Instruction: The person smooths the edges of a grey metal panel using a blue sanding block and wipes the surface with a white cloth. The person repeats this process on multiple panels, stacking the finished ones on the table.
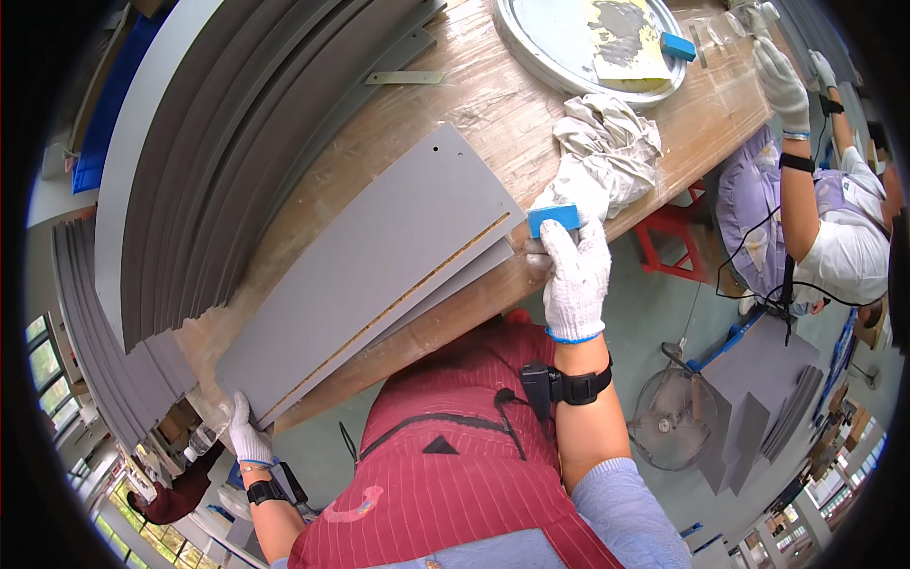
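Observation:
A long grey panel (379,256) lies slantwise on the table, with a narrow brownish slot along its near edge and small holes at its right end. Part of another grey panel (445,275) shows from beneath it. My left hand (248,434), in a white glove, grips the panel's lower left corner; some fingers are hidden. Beyond the panel's right end, my right hand (578,280), gloved too, pinches a small blue block (554,220) between thumb and fingers. A crumpled white cloth (607,156) lies just past that block.
Several curved grey panels (275,123) stand stacked at the far left of the wooden table (493,71). A round lid (540,57) holds a paste-smeared yellow sheet and another blue block (678,46). Co-workers' gloved hands (782,85) are at right, near a red stool (668,232) and a fan (675,417).

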Motion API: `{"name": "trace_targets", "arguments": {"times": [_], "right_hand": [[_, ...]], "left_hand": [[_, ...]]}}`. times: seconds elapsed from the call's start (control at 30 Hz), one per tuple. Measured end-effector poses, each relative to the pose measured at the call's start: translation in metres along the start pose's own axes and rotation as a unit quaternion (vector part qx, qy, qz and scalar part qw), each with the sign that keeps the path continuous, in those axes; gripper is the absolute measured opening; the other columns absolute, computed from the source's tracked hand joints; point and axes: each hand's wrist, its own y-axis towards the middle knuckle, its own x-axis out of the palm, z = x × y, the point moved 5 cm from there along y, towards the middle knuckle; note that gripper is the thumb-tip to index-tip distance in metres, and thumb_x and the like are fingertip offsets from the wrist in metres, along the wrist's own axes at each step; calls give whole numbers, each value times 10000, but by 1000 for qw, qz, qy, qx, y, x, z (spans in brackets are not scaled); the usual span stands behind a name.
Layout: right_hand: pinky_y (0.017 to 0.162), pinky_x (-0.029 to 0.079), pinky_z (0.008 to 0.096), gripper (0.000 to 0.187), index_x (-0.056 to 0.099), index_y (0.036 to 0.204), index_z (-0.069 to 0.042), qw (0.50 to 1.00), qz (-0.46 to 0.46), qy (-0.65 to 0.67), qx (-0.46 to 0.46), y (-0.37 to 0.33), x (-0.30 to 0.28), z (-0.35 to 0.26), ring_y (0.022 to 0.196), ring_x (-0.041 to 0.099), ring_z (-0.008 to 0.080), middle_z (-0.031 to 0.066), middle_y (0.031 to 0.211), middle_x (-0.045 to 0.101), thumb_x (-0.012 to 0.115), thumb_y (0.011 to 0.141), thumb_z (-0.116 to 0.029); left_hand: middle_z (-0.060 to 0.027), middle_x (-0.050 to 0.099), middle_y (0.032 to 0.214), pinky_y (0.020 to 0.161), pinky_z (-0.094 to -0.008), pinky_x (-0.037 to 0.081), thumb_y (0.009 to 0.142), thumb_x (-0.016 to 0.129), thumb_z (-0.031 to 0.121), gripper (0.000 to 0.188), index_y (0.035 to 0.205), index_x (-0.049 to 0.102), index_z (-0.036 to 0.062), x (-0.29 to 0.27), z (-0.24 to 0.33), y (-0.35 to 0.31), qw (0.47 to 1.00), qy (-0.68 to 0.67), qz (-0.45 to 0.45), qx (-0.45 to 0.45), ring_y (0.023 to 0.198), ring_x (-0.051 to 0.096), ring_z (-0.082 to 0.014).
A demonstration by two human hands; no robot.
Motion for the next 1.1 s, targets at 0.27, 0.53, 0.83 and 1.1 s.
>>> {"name": "trace_targets", "arguments": {"times": [0.27, 0.53, 0.83, 1.1], "right_hand": [[760, 572, 255, 433, 508, 1333, -2, 986, 101, -39, -128, -6, -2, 9, 964, 660, 135, 95, 1176, 643, 681, 943, -80], [902, 544, 367, 477, 585, 1252, 8, 890, 108, -284, -340, -42, 36, -1, 996, 676, 241, 156, 1108, 674, 800, 833, -66], [882, 551, 376, 475, 622, 1218, -34, 846, -71, -323, -419, -147, 89, 49, 997, 696, 323, 173, 1134, 684, 825, 790, -65], [883, 540, 348, 476, 577, 1273, -8, 876, 21, -282, -392, -162, 99, 83, 994, 666, 251, 139, 1141, 658, 791, 848, -46]], "left_hand": [[-9, 624, 1315, 967, -480, 460, 951, 685, 405, 501, 1383, 552, 186, 5, 4, -11, 1000, -9, 10, -1, 1184, 578, -205], [-11, 586, 1366, 976, -531, 420, 929, 706, 404, 551, 1392, 537, 159, 5, 2, -10, 999, -28, -20, 23, 1225, 548, -228], [-27, 635, 1248, 873, -491, 482, 956, 670, 417, 407, 1278, 592, 181, 4, 4, -15, 993, -53, -97, 44, 1112, 608, -230], [-53, 619, 1293, 850, -559, 491, 984, 614, 447, 412, 1299, 572, 186, -8, -3, 0, 979, -95, -170, 54, 1125, 640, -299]]}}
